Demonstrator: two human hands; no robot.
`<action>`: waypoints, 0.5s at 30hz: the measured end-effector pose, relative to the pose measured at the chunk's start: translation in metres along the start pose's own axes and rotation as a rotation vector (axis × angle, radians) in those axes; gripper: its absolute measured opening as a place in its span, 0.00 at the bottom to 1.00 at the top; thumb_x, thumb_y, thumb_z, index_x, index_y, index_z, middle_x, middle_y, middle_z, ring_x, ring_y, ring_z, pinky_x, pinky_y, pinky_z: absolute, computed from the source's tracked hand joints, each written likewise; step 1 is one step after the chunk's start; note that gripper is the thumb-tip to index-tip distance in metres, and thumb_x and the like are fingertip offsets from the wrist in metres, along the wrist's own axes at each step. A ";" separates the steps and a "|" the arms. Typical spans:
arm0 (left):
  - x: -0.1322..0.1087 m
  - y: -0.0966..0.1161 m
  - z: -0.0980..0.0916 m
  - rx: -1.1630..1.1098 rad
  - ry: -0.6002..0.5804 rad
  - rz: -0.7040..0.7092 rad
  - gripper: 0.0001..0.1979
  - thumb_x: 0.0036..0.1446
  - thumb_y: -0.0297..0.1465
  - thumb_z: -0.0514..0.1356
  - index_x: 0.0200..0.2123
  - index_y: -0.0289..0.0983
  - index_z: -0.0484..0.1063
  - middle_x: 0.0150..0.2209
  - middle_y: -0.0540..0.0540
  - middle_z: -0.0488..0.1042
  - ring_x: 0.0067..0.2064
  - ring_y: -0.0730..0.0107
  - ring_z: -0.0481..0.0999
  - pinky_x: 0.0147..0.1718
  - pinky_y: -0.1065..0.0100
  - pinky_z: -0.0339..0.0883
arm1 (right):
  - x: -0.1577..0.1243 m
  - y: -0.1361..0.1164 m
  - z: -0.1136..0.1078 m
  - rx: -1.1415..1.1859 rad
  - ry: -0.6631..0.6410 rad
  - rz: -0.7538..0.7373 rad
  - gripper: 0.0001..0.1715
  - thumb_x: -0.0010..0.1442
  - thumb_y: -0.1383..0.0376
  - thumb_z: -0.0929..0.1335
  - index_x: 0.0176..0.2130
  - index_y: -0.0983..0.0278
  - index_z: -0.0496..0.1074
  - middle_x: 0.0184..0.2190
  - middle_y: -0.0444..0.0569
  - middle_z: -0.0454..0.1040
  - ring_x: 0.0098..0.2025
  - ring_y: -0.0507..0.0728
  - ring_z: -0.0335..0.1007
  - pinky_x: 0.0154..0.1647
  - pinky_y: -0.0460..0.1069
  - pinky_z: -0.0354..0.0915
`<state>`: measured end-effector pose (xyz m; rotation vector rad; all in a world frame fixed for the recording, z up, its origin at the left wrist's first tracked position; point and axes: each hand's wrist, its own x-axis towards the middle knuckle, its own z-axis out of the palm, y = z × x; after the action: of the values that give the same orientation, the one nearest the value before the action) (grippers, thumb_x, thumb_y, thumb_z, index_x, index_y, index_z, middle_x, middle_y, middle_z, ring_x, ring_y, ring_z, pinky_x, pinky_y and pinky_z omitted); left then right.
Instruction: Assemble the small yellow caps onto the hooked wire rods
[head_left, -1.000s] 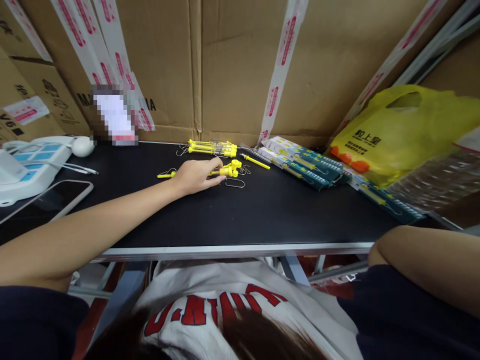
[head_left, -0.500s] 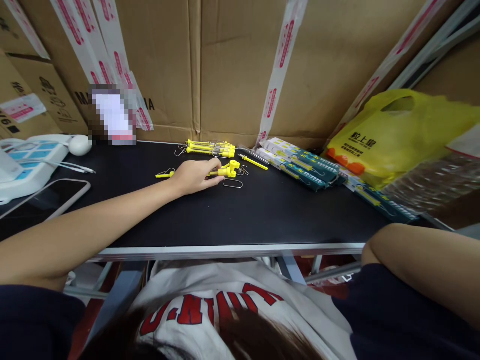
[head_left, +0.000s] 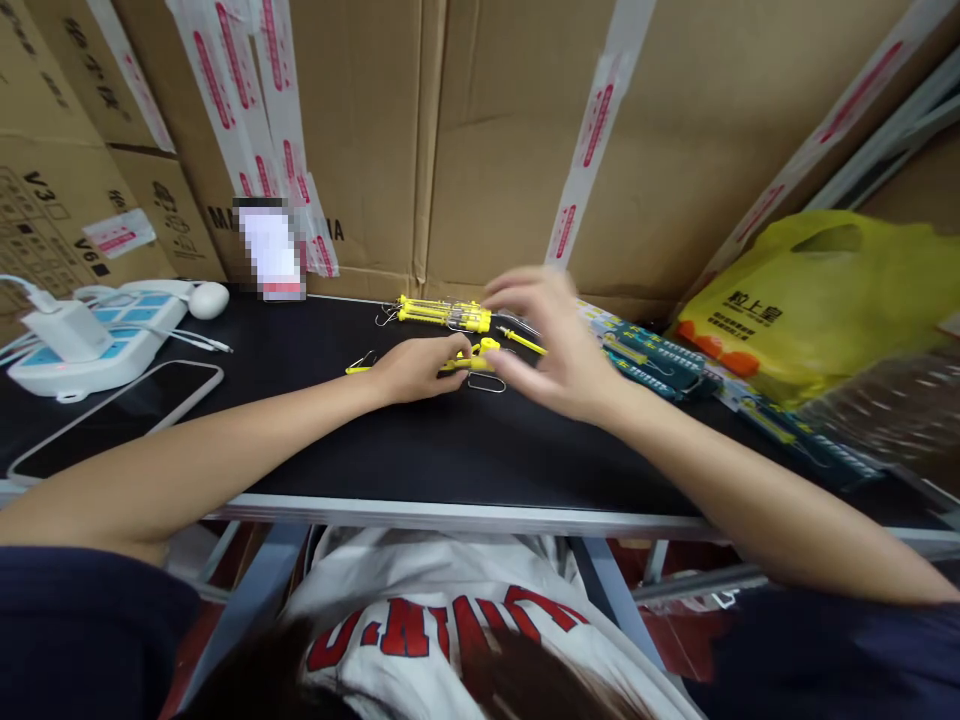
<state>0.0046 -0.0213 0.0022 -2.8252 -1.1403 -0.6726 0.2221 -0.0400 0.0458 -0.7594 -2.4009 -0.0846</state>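
Observation:
My left hand (head_left: 421,370) is closed on a yellow plastic tool with a wire hook (head_left: 489,350). One end of the tool shows past my fingertips; the fingers cover its middle. A bent wire loop (head_left: 487,383) lies on the black table just below it. My right hand (head_left: 553,345), blurred by motion, hovers to the right with thumb and fingers apart and nothing in them. Behind both hands lies a bundle of yellow plastic tools (head_left: 446,314) with metal rods and hooks. A single thin yellow stick (head_left: 525,342) rests beside my right hand, which partly hides it.
Green and white printed packages (head_left: 660,365) lie at the right, near a yellow plastic bag (head_left: 810,300). On the left are a power strip (head_left: 97,365) with a charger and a flat phone (head_left: 112,425). Large cardboard boxes (head_left: 510,130) stand along the back.
My right hand has come in from the right, up to the yellow tools. The left hand stays on its tool. The whole view has shifted slightly.

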 end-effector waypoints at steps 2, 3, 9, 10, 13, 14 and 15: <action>0.002 0.000 0.001 -0.075 -0.016 0.017 0.14 0.62 0.38 0.56 0.47 0.36 0.68 0.44 0.41 0.78 0.44 0.59 0.78 0.40 0.65 0.68 | -0.001 0.003 0.011 0.015 -0.058 -0.026 0.25 0.58 0.56 0.72 0.52 0.60 0.68 0.49 0.55 0.73 0.51 0.65 0.70 0.52 0.63 0.67; 0.003 0.000 0.002 -0.106 -0.026 0.023 0.14 0.62 0.38 0.56 0.46 0.36 0.68 0.44 0.41 0.78 0.45 0.59 0.78 0.41 0.65 0.68 | -0.001 0.005 0.017 0.037 -0.086 -0.018 0.25 0.58 0.57 0.72 0.52 0.61 0.66 0.46 0.54 0.74 0.49 0.64 0.71 0.50 0.61 0.67; -0.001 -0.008 0.002 -0.256 -0.067 0.031 0.13 0.62 0.38 0.59 0.44 0.37 0.66 0.40 0.44 0.77 0.40 0.65 0.78 0.38 0.67 0.68 | -0.008 0.025 0.041 0.218 -0.151 0.079 0.24 0.59 0.60 0.71 0.52 0.61 0.62 0.37 0.48 0.74 0.39 0.58 0.73 0.42 0.53 0.67; -0.003 -0.011 0.001 -0.273 -0.058 0.021 0.13 0.62 0.39 0.59 0.45 0.37 0.66 0.40 0.45 0.77 0.39 0.66 0.77 0.38 0.67 0.68 | -0.009 0.027 0.041 0.220 -0.147 0.078 0.22 0.59 0.61 0.70 0.51 0.61 0.63 0.37 0.48 0.74 0.39 0.58 0.72 0.42 0.52 0.67; -0.008 -0.018 -0.003 -0.301 -0.013 -0.027 0.13 0.60 0.37 0.61 0.44 0.37 0.67 0.38 0.47 0.77 0.38 0.68 0.76 0.39 0.68 0.68 | -0.013 0.031 0.038 0.226 -0.097 0.090 0.13 0.59 0.61 0.69 0.43 0.61 0.66 0.38 0.49 0.74 0.38 0.57 0.71 0.39 0.52 0.66; -0.010 -0.020 -0.005 -0.303 0.002 -0.041 0.12 0.59 0.37 0.61 0.43 0.37 0.67 0.38 0.47 0.76 0.39 0.69 0.76 0.39 0.68 0.68 | -0.014 0.033 0.037 0.234 -0.080 0.101 0.11 0.59 0.60 0.69 0.41 0.61 0.67 0.37 0.49 0.74 0.37 0.57 0.70 0.38 0.52 0.66; -0.011 -0.023 -0.006 -0.300 0.015 -0.050 0.12 0.59 0.37 0.61 0.42 0.37 0.68 0.38 0.47 0.76 0.39 0.69 0.76 0.40 0.68 0.68 | -0.014 0.034 0.035 0.240 -0.064 0.114 0.10 0.59 0.60 0.69 0.40 0.62 0.67 0.36 0.49 0.74 0.36 0.57 0.69 0.37 0.51 0.65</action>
<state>-0.0202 -0.0126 0.0005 -3.0342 -1.2043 -0.9408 0.2311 -0.0103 0.0051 -0.7924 -2.3660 0.2734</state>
